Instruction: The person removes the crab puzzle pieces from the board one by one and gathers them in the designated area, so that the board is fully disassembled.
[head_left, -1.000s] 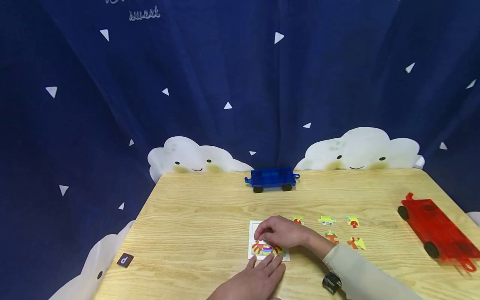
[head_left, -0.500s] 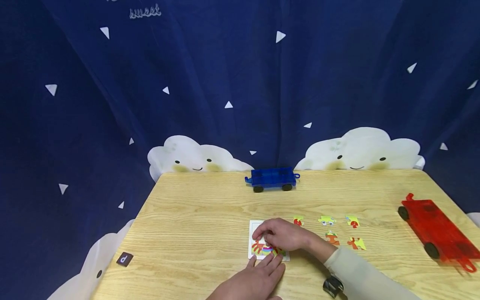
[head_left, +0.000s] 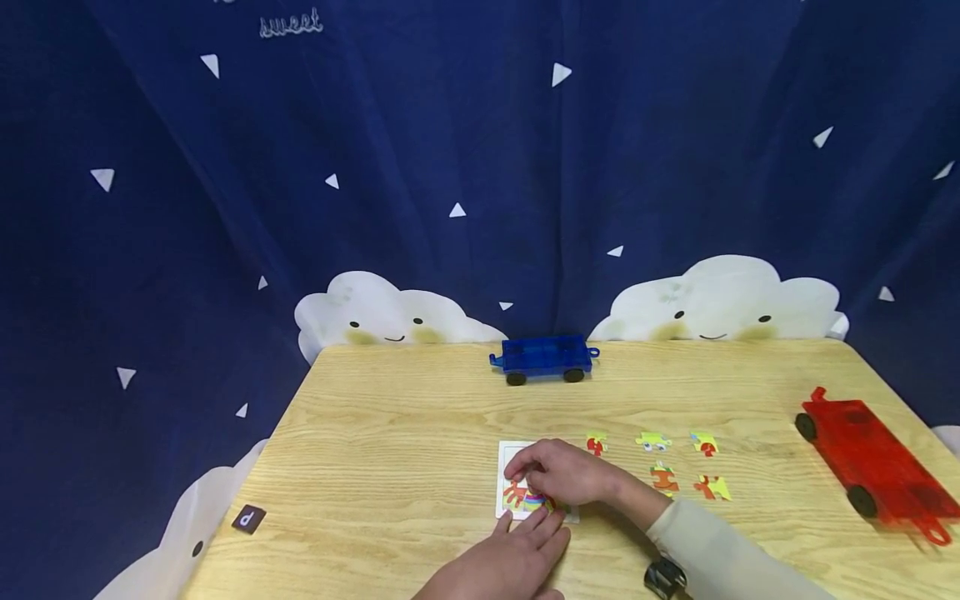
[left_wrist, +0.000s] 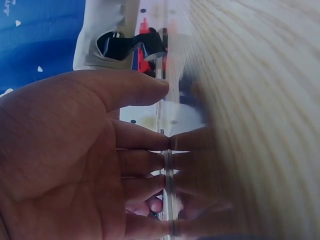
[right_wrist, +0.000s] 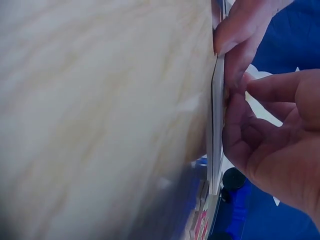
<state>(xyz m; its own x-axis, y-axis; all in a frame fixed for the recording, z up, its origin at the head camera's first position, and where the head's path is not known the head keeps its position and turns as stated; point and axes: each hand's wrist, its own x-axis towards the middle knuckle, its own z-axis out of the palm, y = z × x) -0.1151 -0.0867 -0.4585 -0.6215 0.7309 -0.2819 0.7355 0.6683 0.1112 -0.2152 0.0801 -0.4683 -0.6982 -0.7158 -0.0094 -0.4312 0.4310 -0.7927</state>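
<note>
Lies flat on the counter as a white-rimmed puzzle tray, touched at its near edge by the left grip, partly hidden under the right grip. Holds red, green and rainbow-striped inset pieces in its near part. Also includes five loose pieces to the right, flat, apart, yellow with red or orange, one showing eyes.

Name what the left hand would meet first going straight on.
Probably the right hand, over the puzzle board, whose near edge the left hand overlaps in the head view; the height between the hands is unclear.
</note>
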